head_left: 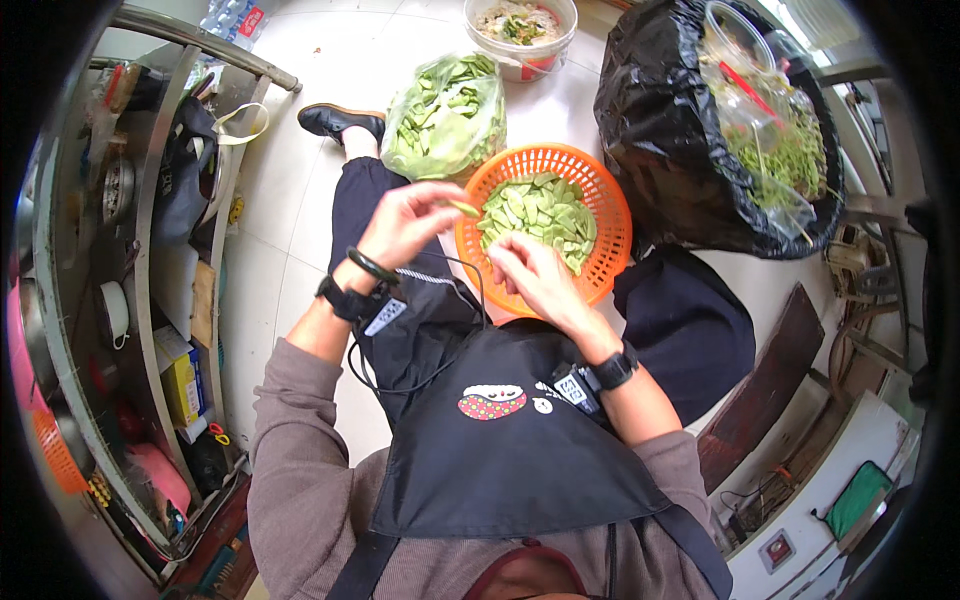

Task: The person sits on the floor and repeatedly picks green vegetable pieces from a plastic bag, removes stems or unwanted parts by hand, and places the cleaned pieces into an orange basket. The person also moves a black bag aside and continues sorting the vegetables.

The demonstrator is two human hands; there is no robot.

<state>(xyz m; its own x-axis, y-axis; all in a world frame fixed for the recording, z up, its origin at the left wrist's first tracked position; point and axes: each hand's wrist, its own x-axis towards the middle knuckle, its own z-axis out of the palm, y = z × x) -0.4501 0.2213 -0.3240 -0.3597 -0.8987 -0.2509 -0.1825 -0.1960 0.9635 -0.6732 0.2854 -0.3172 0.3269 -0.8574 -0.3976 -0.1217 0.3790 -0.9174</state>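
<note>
My left hand (pixel 411 225) pinches a green flat bean pod (pixel 463 208) between thumb and fingers, at the left edge of an orange plastic colander (pixel 616 225). Over the colander's near left part is my right hand (pixel 536 274), its fingers curled and thumb against them; whether something small is between them cannot be told. Flat green bean pieces (pixel 540 214) lie heaped in the colander. Just beyond it, to the left, stands an open clear plastic bag (pixel 442 120) full of flat green beans.
A bin lined with a black bag (pixel 660 127), holding plant scraps and plastic waste, stands at the right. A white bucket (pixel 517 60) with food scraps is at the top. Metal shelving (pixel 154 187) runs along the left; a dark wooden board (pixel 765 382) lies at the right.
</note>
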